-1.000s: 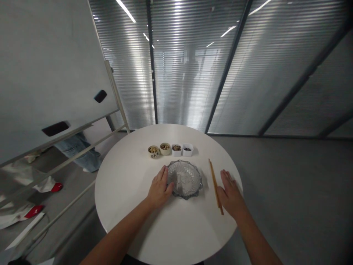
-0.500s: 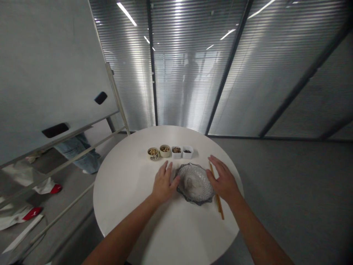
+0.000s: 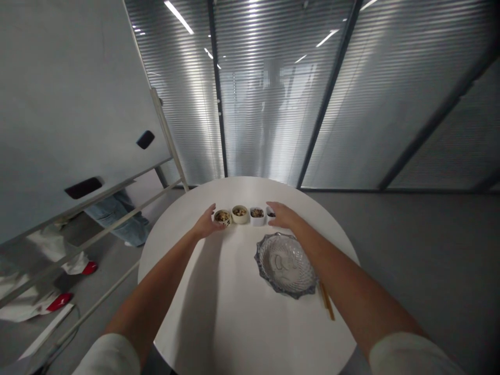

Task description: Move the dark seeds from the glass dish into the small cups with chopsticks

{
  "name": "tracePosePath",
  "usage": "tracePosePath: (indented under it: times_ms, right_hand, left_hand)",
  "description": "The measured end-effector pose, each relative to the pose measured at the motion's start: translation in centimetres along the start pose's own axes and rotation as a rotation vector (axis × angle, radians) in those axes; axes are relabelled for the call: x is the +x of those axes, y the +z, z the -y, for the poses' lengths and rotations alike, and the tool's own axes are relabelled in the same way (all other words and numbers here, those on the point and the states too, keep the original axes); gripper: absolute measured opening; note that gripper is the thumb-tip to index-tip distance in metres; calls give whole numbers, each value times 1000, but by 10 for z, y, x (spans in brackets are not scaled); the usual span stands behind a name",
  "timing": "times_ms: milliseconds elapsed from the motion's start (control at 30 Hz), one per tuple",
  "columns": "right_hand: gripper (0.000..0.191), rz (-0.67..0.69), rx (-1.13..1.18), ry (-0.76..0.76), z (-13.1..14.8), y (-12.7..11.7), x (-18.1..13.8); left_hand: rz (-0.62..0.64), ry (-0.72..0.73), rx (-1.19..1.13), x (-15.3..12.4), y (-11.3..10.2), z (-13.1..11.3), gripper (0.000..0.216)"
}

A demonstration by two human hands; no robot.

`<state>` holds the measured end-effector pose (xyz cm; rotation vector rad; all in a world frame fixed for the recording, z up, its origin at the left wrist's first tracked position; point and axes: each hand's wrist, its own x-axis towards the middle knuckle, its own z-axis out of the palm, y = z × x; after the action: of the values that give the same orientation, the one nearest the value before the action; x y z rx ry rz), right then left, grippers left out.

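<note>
Four small containers of food pieces stand in a row on the round white table (image 3: 242, 317). My left hand (image 3: 204, 224) is at the row's left end, thumb and fingers apart beside a cream bowl with dark markings (image 3: 223, 217). Next to that bowl stands a plain cream bowl (image 3: 239, 214), then a white square dish (image 3: 257, 216). My right hand (image 3: 284, 215) is at the right end, fingers spread around another white dish (image 3: 270, 213), which it partly hides. Whether either hand presses on its container, I cannot tell.
A grey glass bowl with a scalloped rim (image 3: 287, 265) sits nearer me, beside my right forearm. Wooden chopsticks (image 3: 327, 302) lie partly under that arm. A whiteboard on a frame (image 3: 78, 94) stands left, with a person's legs (image 3: 121, 216) behind it.
Both hands have left the sides of the glass bowl and moved forward to the two ends of the container row. My left hand also moved left. The view has shifted slightly.
</note>
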<state>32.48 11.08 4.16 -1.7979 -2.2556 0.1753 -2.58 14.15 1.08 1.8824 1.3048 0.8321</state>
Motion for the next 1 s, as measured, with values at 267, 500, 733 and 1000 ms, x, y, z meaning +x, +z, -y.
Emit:
tracePosePath:
  times_ms: [267, 500, 733, 1000]
  right_hand:
    - [73, 11, -31, -16, -22, 5, -6]
    - [69, -25, -71, 56, -68, -5, -25]
    - [67, -60, -87, 83, -99, -12, -37]
    - [67, -60, -76, 105, -104, -15, -39]
  left_hand:
    - [-38, 47, 60, 13, 19, 0, 102]
    - [-36, 61, 217, 2, 25, -18, 101]
    - [4, 102, 213, -14, 52, -37, 105]
    - [41, 220, 206, -12, 93, -63, 88]
